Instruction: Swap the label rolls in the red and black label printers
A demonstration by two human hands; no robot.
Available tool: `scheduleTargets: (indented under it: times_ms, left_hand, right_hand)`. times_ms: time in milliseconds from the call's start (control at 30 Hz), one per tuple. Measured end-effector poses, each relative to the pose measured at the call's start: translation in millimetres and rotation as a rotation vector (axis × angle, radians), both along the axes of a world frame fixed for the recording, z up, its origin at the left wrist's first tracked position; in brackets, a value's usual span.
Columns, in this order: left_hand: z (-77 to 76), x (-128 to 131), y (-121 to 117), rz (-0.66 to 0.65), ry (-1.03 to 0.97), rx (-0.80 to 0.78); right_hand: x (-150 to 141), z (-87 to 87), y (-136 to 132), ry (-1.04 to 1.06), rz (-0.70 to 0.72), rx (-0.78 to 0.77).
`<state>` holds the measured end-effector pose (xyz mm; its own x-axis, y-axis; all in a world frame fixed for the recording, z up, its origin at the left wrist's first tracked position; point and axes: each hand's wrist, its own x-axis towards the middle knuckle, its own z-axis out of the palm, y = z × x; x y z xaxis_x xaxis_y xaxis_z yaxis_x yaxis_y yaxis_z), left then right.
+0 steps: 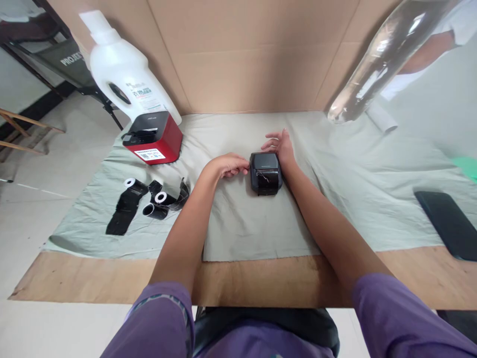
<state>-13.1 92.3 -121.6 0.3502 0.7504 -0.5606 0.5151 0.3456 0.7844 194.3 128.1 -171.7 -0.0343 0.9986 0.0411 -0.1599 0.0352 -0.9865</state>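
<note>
A small black portable printer (265, 173) stands on the cloth in front of me, with a strip of glossy black material over its front face. At its left side is my left hand (231, 164), its fingers curled and the thumb and index fingertips pinched against the casing. My right hand (280, 146) rests along the printer's back right corner, its fingers loosely apart and pointing left behind it. That hand's palm side is partly hidden by the printer. To the left lie rolls of black film, one partly unrolled (124, 211) and another (166, 199) among loose pieces.
A red and black box-shaped device (169, 141) sits at back left, before a white detergent bottle (122, 69). A clear plastic-wrapped object (372, 64) leans at back right, near a white tube (382, 118). A dark phone (447, 221) lies right. Cardboard (242, 64) stands behind.
</note>
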Motion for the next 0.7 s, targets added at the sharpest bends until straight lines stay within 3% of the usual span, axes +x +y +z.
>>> scheduleTargets:
  times_ms: [400,700]
  left_hand:
    - [-4.6,1,-6,0.031,-0.026,0.073]
    - [4.9,-9,-6,-0.035,0.016,0.198]
  right_hand:
    - [-1,6.0,-4,0.015,-0.052,-0.004]
    - [-3,11.0,-7,0.036,-0.033,0.006]
